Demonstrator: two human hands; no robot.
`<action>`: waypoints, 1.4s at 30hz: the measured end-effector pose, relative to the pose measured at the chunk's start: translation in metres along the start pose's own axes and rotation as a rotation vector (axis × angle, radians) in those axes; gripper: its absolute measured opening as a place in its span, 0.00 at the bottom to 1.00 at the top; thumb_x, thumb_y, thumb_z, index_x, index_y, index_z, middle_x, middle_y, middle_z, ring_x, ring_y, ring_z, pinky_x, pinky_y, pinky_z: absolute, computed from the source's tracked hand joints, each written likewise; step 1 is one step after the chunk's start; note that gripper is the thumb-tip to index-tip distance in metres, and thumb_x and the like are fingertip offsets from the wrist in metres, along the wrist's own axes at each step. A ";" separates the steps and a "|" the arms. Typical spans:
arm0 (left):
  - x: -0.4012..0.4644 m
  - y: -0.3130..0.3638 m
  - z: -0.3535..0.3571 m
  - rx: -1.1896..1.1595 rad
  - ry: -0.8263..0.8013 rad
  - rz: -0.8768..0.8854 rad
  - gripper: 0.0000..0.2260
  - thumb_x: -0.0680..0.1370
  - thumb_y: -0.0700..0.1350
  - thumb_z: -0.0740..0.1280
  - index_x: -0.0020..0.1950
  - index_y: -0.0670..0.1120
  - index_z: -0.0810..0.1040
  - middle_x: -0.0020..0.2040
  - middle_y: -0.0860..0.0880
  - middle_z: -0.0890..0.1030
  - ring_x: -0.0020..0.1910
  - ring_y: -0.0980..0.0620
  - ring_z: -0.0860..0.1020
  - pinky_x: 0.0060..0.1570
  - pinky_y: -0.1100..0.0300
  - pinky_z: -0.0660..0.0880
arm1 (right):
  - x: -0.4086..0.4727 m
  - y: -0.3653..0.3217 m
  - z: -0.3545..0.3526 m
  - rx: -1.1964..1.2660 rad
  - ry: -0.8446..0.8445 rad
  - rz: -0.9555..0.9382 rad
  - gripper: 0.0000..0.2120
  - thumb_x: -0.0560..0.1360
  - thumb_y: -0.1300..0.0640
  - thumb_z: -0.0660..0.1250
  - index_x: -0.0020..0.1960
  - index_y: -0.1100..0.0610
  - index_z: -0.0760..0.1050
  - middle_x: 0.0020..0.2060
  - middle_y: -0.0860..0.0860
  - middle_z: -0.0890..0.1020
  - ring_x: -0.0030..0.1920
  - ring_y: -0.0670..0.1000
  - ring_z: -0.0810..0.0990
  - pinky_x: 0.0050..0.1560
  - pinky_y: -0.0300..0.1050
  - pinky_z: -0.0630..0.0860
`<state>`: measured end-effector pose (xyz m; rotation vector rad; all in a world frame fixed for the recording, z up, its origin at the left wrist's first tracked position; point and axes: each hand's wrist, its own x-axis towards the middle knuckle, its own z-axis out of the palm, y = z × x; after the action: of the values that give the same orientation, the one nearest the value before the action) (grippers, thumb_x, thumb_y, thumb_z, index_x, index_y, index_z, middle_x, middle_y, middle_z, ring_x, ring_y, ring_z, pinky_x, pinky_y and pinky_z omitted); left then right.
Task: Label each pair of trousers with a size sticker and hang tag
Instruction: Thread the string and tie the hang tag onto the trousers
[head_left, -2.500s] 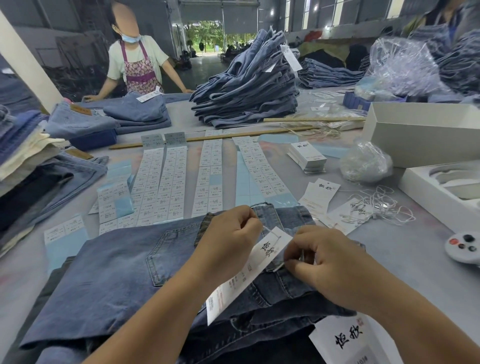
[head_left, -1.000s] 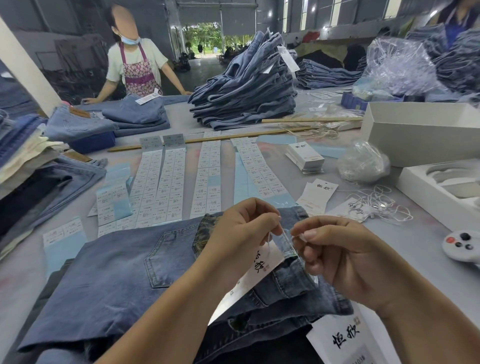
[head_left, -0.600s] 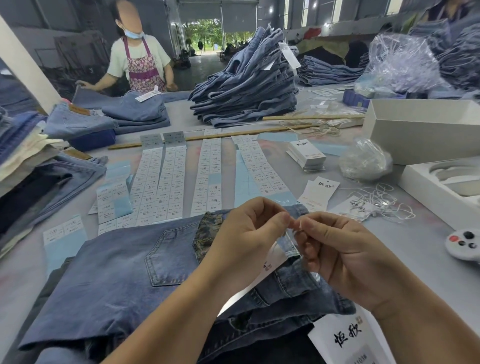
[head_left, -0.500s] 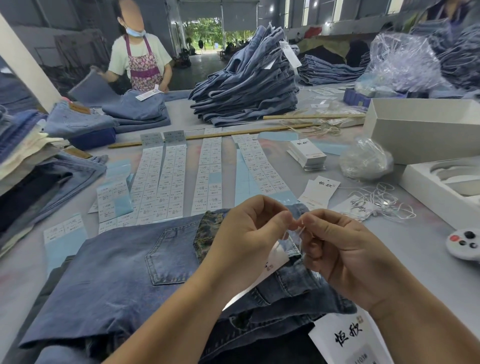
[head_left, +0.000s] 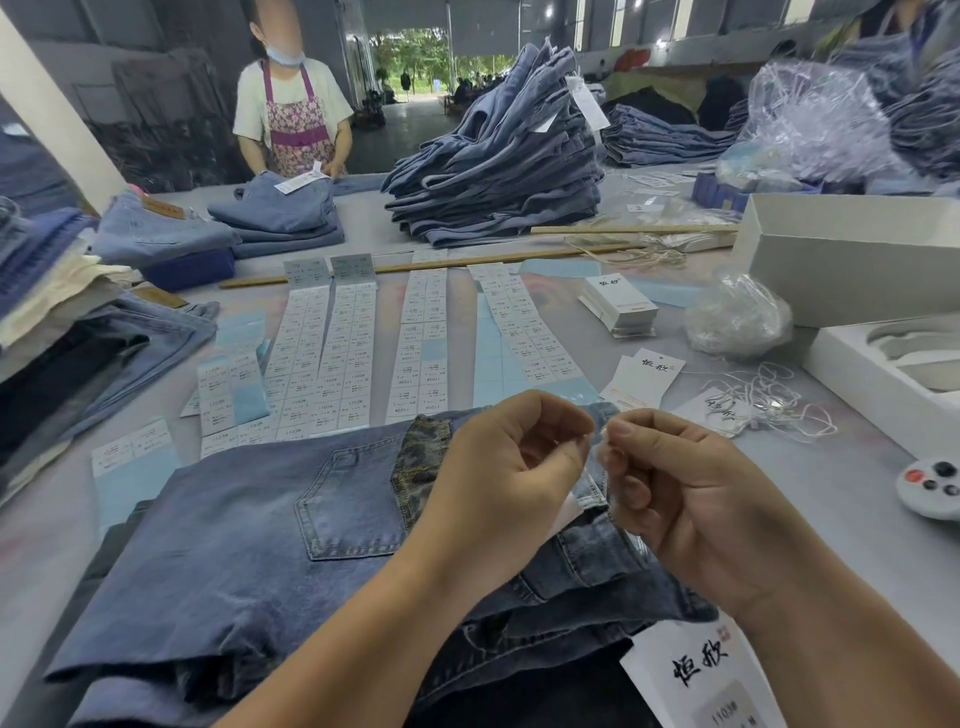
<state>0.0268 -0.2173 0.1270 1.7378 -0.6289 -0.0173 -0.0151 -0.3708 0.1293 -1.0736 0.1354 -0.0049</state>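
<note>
Both hands have risen slightly: left hand (head_left: 511, 467) and right hand (head_left: 685, 499) pinch a clear string above the jeans (head_left: 249, 545) waistband, hang tag (head_left: 566, 512) beneath them; nearer tag (head_left: 696, 670) reads "1103".

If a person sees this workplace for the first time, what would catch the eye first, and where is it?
First, the two hands at the centre foreground: the left hand and right hand meet fingertip to fingertip, pinching a thin clear tag string above the waistband of the blue jeans lying flat before the person. Behind them, long strips of size stickers lie in rows on the table, and further back rises a tall stack of folded jeans.
</note>
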 end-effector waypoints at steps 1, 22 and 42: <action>0.000 0.001 0.000 0.011 0.000 0.007 0.06 0.77 0.42 0.71 0.46 0.54 0.82 0.41 0.55 0.83 0.42 0.55 0.80 0.45 0.62 0.78 | 0.000 0.001 0.000 0.005 0.002 -0.004 0.01 0.63 0.59 0.71 0.33 0.55 0.80 0.29 0.54 0.75 0.24 0.47 0.67 0.21 0.37 0.62; 0.001 0.009 0.004 0.047 0.040 0.048 0.04 0.72 0.43 0.68 0.42 0.49 0.74 0.35 0.56 0.77 0.31 0.58 0.71 0.33 0.67 0.70 | 0.000 0.004 -0.001 -0.048 0.008 -0.026 0.05 0.62 0.57 0.73 0.31 0.55 0.78 0.27 0.53 0.73 0.24 0.46 0.66 0.23 0.38 0.61; 0.001 0.004 0.001 -0.170 -0.067 -0.004 0.06 0.72 0.44 0.72 0.41 0.50 0.76 0.38 0.50 0.81 0.37 0.54 0.77 0.42 0.59 0.75 | -0.002 0.009 -0.002 -0.072 -0.004 -0.063 0.05 0.62 0.56 0.73 0.31 0.54 0.77 0.27 0.53 0.72 0.24 0.47 0.66 0.23 0.38 0.61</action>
<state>0.0260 -0.2195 0.1302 1.5788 -0.6538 -0.1285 -0.0181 -0.3684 0.1205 -1.1493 0.0985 -0.0546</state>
